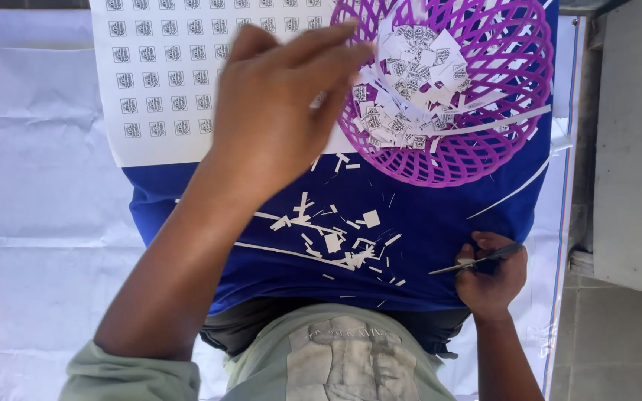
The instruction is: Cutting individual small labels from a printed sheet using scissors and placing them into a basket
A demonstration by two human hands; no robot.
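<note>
My left hand is raised, its fingers stretched toward the rim of a purple lattice basket; whether it holds a small paper piece I cannot tell. The basket holds several small cut paper squares and thin strips. A white sheet printed with rows of small squares lies under my left hand. My right hand rests low at the right on a blue cloth, gripping a pair of scissors that point left.
Paper scraps and thin offcut strips are scattered on the blue cloth over my lap. A white sheeting covers the ground at left. A grey slab and tiled floor lie at the right.
</note>
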